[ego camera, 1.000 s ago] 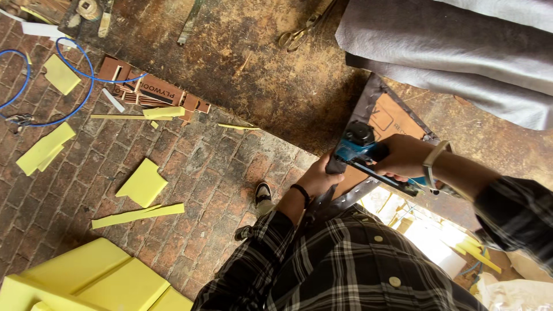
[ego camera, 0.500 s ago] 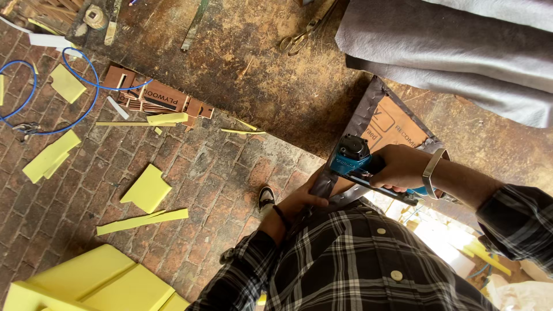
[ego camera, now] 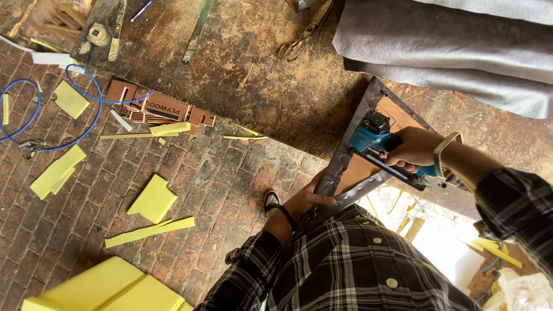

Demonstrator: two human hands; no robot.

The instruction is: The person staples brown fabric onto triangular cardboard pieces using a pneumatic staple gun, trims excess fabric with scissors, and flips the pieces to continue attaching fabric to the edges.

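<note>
View from my head, looking down. The brick floor fills the left half of the view; the worn workbench top spans the upper middle. A grey fabric sheet lies across the bench at 1 o'clock. Blocks of yellow foam sit at 7 o'clock, with a yellow foam offcut and thin strips scattered over the bricks toward 9 o'clock. A blue cable loops at 10 o'clock.

Near the centre, slightly toward 3 o'clock, stands the brown panel, its edges wrapped in grey fabric, one corner pointing to 12 o'clock. My right hand is wrapped tightly around the grip of the blue staple gun; the gun's head lies at 9 o'clock from this hand, resting on the panel's left edge. My left hand presses flat on the panel's lower left edge, fingers together on the fabric, thumb underneath; the panel lies at 2 o'clock from it. Scissors lie on the bench at 12 o'clock.
</note>
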